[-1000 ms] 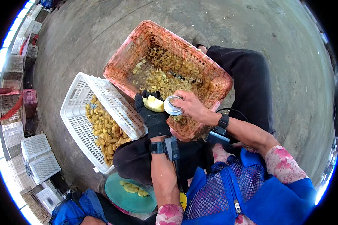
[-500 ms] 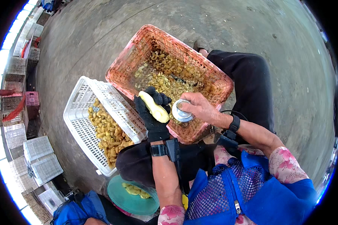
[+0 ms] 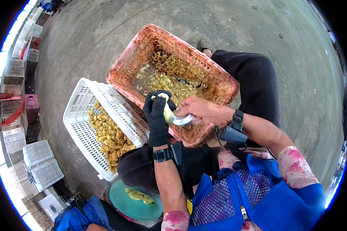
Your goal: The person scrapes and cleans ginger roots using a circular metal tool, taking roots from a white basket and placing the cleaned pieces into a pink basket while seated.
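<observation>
My left hand (image 3: 155, 121), in a black glove, is wrapped round a pale peeled piece of ginger (image 3: 167, 113). Bare, my right hand (image 3: 204, 109) grips a round silver metal piece, like a shallow cup or lid (image 3: 182, 119), its edge against the ginger's right side. Both hands are over the near edge of a stained pink plastic crate (image 3: 132, 57) that holds ginger scraps and peelings (image 3: 173, 69). To the left, a white slatted crate (image 3: 79, 133) contains unpeeled ginger (image 3: 108, 133). Pale ginger pieces (image 3: 138, 195) lie in a green basin (image 3: 133, 208) near my left forearm.
A dark-handled tool (image 3: 180, 79) lies among the scraps. My bent leg (image 3: 254, 77) flanks the pink crate on the right. Stacked crates (image 3: 42, 163) line the far left. Someone in blue (image 3: 85, 213) sits at the lower left. Concrete floor (image 3: 219, 23) surrounds everything.
My left hand has turned the ginger more upright, with its fingers now closed around it. The right hand has brought the metal piece down and left onto the ginger; before, the two were apart.
</observation>
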Tool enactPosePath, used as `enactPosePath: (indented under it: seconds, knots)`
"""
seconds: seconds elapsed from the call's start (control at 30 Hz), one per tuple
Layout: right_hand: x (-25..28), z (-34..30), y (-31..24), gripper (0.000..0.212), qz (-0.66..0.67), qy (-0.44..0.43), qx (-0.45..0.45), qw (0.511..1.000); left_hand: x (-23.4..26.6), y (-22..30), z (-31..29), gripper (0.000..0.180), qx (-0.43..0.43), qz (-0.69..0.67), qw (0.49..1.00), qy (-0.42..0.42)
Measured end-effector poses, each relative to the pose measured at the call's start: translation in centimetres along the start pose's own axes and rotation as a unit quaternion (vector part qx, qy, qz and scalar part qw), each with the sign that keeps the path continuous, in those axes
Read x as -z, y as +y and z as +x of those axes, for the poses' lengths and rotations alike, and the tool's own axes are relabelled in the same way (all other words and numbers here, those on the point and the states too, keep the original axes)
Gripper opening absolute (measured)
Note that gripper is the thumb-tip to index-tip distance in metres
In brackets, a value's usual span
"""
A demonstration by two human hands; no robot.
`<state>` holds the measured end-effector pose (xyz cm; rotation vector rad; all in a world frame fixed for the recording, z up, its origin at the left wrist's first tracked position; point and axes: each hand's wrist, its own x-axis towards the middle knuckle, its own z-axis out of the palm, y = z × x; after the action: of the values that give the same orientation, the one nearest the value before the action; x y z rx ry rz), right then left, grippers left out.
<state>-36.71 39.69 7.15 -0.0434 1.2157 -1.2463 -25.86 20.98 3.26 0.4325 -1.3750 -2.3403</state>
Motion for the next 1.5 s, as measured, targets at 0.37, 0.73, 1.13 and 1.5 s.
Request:
enactPosePath:
  seconds: [0.37, 0.73, 1.13, 1.5]
  knots:
    - [1.2, -2.1, 1.8, 0.027, -0.197, 0.001, 0.138, 0.971, -1.1, 0.5, -0.2, 0.049, 0.051, 0.008, 0.995, 0.082]
    - [-2.0, -0.4, 4.0, 0.016, -0.200, -0.081, 0.236, 0.947, 7.2, -4.6, -0.1, 0.047, -0.066, 0.229, 0.963, 0.125]
    - [-4.5, -0.3, 0.5, 0.025, -0.113, 0.055, 0.320, 0.939, 11.7, -8.3, 0.7, 0.111, 0.049, 0.200, 0.960, 0.190]
    - [-3.3, 0.3, -0.8, 0.031, -0.296, 0.149, 0.440, 0.834, 2.1, -3.4, 0.0, 0.054, -0.021, 0.282, 0.950, 0.131]
